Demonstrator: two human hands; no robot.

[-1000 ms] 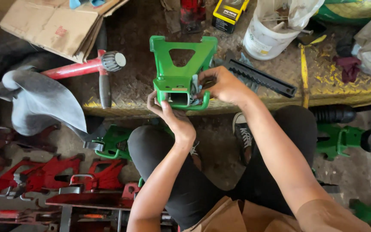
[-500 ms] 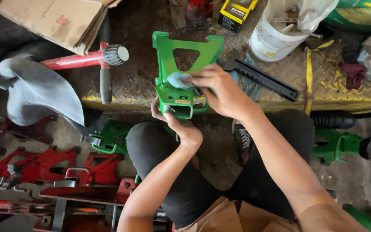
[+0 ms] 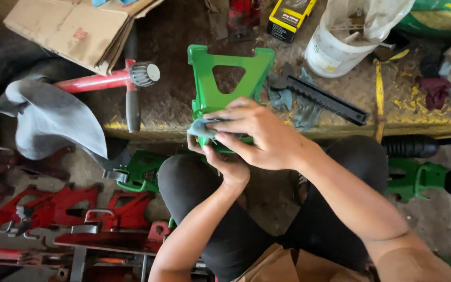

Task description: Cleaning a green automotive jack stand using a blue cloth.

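The right hand (image 3: pixel 259 133) moved from the right side of the green metal stand (image 3: pixel 225 89) across its lower front, pressing a pale blue cloth (image 3: pixel 203 128) there; the left hand (image 3: pixel 225 164) slid lower beneath.

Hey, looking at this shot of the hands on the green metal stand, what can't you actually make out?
Head view only:
- Lower end of the green metal stand: hidden by the right hand and a pale blue cloth.
- Left hand: its fingers sit behind the stand, so its grip is unclear.
- White plastic bucket: cut off by the top edge.
- Red metal stands: partly cut off at left.
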